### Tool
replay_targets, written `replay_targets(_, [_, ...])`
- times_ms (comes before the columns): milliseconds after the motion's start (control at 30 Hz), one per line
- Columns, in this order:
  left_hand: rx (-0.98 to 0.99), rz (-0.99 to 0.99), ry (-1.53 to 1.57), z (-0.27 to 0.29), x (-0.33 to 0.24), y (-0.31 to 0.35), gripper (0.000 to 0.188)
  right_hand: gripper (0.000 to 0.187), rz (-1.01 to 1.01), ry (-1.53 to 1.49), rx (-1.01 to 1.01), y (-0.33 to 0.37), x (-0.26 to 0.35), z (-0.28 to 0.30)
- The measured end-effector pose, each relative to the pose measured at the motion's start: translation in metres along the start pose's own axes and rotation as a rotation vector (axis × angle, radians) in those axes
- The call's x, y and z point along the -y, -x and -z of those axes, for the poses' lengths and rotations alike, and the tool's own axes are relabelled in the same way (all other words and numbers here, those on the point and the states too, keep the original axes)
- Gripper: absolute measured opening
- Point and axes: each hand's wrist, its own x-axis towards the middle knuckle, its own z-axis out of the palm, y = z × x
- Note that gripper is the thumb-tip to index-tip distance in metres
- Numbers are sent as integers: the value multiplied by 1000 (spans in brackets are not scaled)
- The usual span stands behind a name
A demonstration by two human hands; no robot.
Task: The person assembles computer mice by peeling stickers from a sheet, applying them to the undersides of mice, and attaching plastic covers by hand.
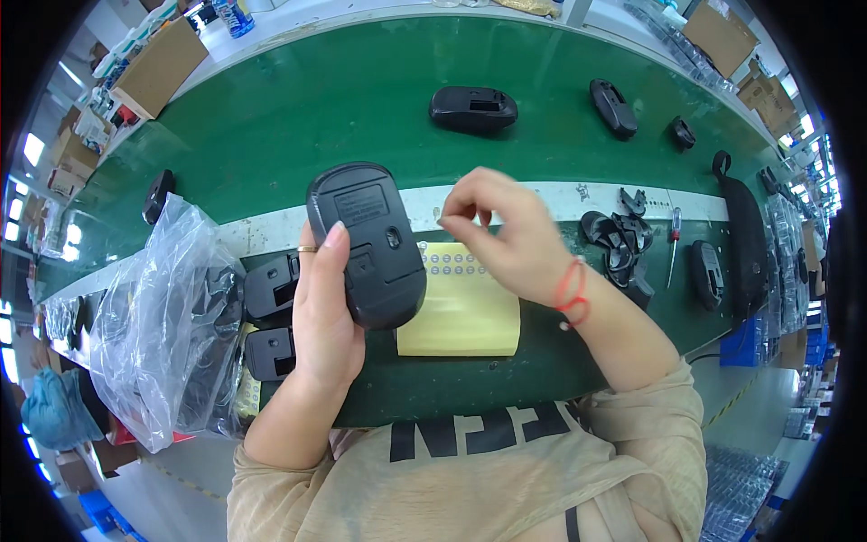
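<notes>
My left hand [327, 312] grips a black computer mouse [377, 262] with its underside facing me; a label panel and the small sensor opening show. To the right of the mouse hovers my right hand [506, 230], thumb and forefinger pinched together. Whether anything small is between those fingertips I cannot make out. Below them lies a yellow sheet [459, 325] with rows of small round grey stickers [456, 265] near its top edge. Left of my left hand, two more black mouse parts [271, 354] lie on the table, partly hidden by the hand.
A clear plastic bag [158, 334] with dark items sits at the left. Several black mice, one [474, 109] at the back, rest on the green table [343, 81]. To the right are loose black plastic parts [619, 244], a screwdriver [674, 244] and a black pouch [742, 244].
</notes>
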Motion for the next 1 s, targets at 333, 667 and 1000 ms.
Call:
replay_targets(333, [216, 52, 104, -1, 3, 12, 34, 5, 0, -192, 170, 12, 51, 10])
replay_targets(667, [317, -9, 95, 1, 7, 16, 40, 42, -336, -446, 194, 12, 48, 5])
replay_targets(1000, [8, -1245, -1112, 1, 12, 0, 62, 47, -190, -506, 128, 17, 50, 8])
